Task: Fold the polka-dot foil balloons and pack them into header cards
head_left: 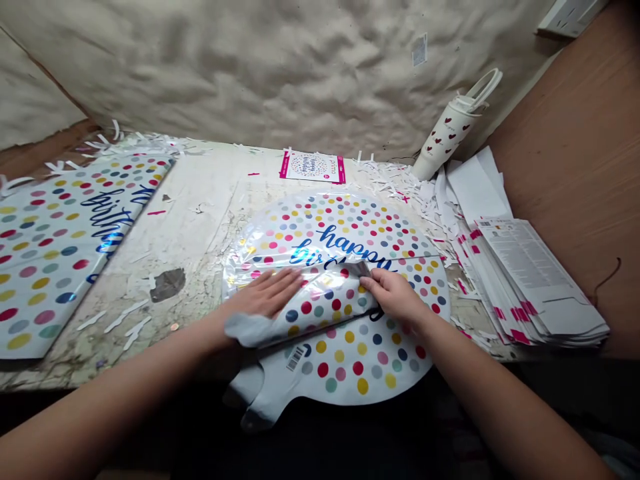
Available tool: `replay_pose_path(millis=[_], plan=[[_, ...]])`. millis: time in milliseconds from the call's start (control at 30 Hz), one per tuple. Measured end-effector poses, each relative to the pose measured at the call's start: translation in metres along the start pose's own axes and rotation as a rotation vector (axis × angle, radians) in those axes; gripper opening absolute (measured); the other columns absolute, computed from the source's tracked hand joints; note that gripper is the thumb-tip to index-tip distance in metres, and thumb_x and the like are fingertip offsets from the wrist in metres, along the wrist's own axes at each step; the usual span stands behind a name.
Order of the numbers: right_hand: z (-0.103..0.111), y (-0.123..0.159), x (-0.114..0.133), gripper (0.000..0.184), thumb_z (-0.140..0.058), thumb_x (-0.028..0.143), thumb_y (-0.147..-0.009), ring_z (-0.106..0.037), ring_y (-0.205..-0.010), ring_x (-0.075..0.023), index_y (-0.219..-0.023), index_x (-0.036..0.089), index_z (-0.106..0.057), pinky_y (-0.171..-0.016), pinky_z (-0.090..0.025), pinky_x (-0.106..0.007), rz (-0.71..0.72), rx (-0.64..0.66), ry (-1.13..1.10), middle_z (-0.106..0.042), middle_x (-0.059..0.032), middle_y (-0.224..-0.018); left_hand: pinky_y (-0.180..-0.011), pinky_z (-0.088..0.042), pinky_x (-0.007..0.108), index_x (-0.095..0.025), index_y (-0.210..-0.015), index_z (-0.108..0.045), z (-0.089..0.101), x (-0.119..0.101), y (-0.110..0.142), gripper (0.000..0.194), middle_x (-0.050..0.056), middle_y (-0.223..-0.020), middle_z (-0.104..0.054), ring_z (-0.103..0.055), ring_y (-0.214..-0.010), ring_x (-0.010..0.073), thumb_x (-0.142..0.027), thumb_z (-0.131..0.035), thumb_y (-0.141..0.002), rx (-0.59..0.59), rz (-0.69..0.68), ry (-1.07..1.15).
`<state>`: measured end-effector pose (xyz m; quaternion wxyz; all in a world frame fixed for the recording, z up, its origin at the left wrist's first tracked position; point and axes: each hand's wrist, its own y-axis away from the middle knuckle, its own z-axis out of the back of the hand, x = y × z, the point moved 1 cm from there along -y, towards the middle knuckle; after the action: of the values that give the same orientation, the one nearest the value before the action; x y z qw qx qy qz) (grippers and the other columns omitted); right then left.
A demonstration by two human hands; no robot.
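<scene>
Head cam: round polka-dot foil balloon (330, 353) lies on worn counter (200, 227), part of it folded over its middle. Hands apart, both on the fold: L hand (263, 297) flat, R hand (395, 297) w/ fingers at fold edge. Left of balloon: 2nd foil balloon (50, 253), lying flat. Behind balloon: printed card (313, 167). Right of balloon: stack of printed packaging sheets (530, 280); further back, heart-print paper bag (445, 133), tilted.

A round foil balloon (360, 353), printed with multicoloured polka dots and blue "happy birthday" lettering, was laid flat, with a creased flap (320, 307) folded across its middle and its pale neck tab (247, 397) turned nearest the wearer.
</scene>
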<state>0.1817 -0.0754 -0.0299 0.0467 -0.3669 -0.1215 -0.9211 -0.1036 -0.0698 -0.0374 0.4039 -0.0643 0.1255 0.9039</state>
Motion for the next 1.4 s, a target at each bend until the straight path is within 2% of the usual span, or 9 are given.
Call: replay_pose_path(millis=[167, 267, 467, 633, 700, 800, 1000, 1167, 1400], plan=[[-0.008, -0.017, 0.009, 0.031, -0.044, 0.041, -0.086, -0.049, -0.048, -0.0135, -0.063, 0.021, -0.050, -0.043, -0.032, -0.025, -0.067, -0.048, 0.072, -0.055, -0.0005, -0.058, -0.098, -0.042, 0.040, -0.026, -0.139, -0.032, 0.022, -0.004, 0.060, 0.050, 0.000, -0.134, -0.049, -0.047, -0.120, 0.0243, -0.024, -0.036, -0.089, -0.420, 0.318, 0.045], [-0.009, -0.018, 0.011, 0.031, -0.046, 0.041, -0.085, -0.050, -0.049, -0.0136, -0.061, 0.021, -0.051, -0.042, -0.032, -0.025, -0.073, -0.063, 0.131, -0.057, -0.0014, -0.058, -0.103, -0.037, 0.042, -0.028, -0.144, -0.015, 0.022, -0.055, 0.049, 0.062, 0.003, -0.142, -0.038, -0.038, -0.127, 0.0244, -0.018, -0.039, -0.087, -0.654, 0.123, 0.003], [-0.017, -0.001, 0.023, 0.028, -0.049, 0.032, -0.086, -0.061, -0.084, -0.0258, -0.111, 0.020, -0.055, -0.066, -0.047, -0.037, 0.101, -0.269, 0.323, -0.065, -0.0123, -0.095, -0.103, -0.031, 0.045, -0.009, -0.142, -0.022, -0.031, -0.095, 0.021, 0.066, 0.017, -0.143, -0.032, -0.029, -0.131, 0.0325, -0.044, -0.038, -0.089, -0.289, -0.025, -0.132], [-0.027, -0.002, 0.020, 0.052, -0.037, 0.040, -0.091, -0.029, -0.132, -0.0292, -0.138, 0.019, -0.032, -0.107, -0.018, -0.055, 0.344, -0.077, 0.542, -0.036, -0.0119, -0.142, -0.107, -0.022, 0.043, -0.011, -0.144, -0.017, -0.041, -0.085, 0.029, 0.066, 0.015, -0.146, -0.024, -0.022, -0.135, 0.0295, -0.045, -0.035, -0.090, -0.271, -0.012, -0.125], [-0.019, 0.000, 0.015, 0.062, -0.038, 0.048, -0.089, -0.025, -0.134, -0.0313, -0.140, 0.015, -0.027, -0.106, -0.018, -0.058, 0.230, -0.047, 0.575, -0.027, -0.0148, -0.146, -0.108, -0.021, 0.043, -0.011, -0.144, -0.015, -0.039, -0.085, 0.030, 0.067, 0.015, -0.146, -0.024, -0.022, -0.135, 0.0291, -0.046, -0.034, -0.090, -0.265, -0.014, -0.127], [-0.009, 0.014, 0.014, 0.065, -0.048, 0.036, -0.085, -0.017, -0.136, -0.0283, -0.142, 0.016, -0.023, -0.108, -0.020, -0.052, 0.476, 0.030, 0.596, -0.019, -0.0122, -0.149, -0.108, -0.021, 0.042, -0.011, -0.144, -0.013, -0.037, -0.085, 0.031, 0.068, 0.015, -0.147, -0.022, -0.021, -0.135, 0.0285, -0.047, -0.034, -0.090, -0.248, -0.023, -0.124], [-0.016, 0.039, 0.027, 0.033, -0.039, 0.006, -0.086, -0.048, -0.119, -0.0293, -0.113, 0.013, -0.057, -0.104, -0.026, -0.058, 0.728, -0.100, 0.567, -0.060, -0.0176, -0.117, -0.106, -0.028, 0.042, -0.010, -0.142, -0.024, -0.025, -0.087, 0.024, 0.065, 0.015, -0.144, -0.030, -0.028, -0.133, 0.0280, -0.047, -0.034, -0.090, -0.220, -0.005, -0.121], [-0.024, 0.075, 0.034, 0.037, -0.046, 0.013, -0.087, -0.051, -0.117, -0.0249, -0.123, 0.025, -0.049, -0.107, -0.031, -0.050, 0.998, -0.223, 0.374, -0.064, -0.0087, -0.113, -0.095, -0.043, 0.042, -0.009, -0.124, -0.052, -0.013, -0.080, 0.010, 0.042, 0.016, -0.126, -0.054, -0.050, -0.117, 0.0286, -0.015, -0.039, -0.085, -0.224, 0.145, -0.175], [-0.026, 0.072, -0.023, 0.092, -0.058, 0.028, -0.080, -0.015, -0.136, -0.0304, -0.144, 0.017, 0.006, -0.105, -0.033, -0.051, 0.489, -0.332, 0.205, -0.012, -0.0162, -0.150, -0.105, -0.035, 0.033, -0.022, -0.139, -0.031, -0.021, -0.054, 0.003, 0.052, 0.004, -0.139, -0.041, -0.034, -0.130, 0.0195, -0.013, -0.035, -0.088, -0.248, -0.254, 0.069]])
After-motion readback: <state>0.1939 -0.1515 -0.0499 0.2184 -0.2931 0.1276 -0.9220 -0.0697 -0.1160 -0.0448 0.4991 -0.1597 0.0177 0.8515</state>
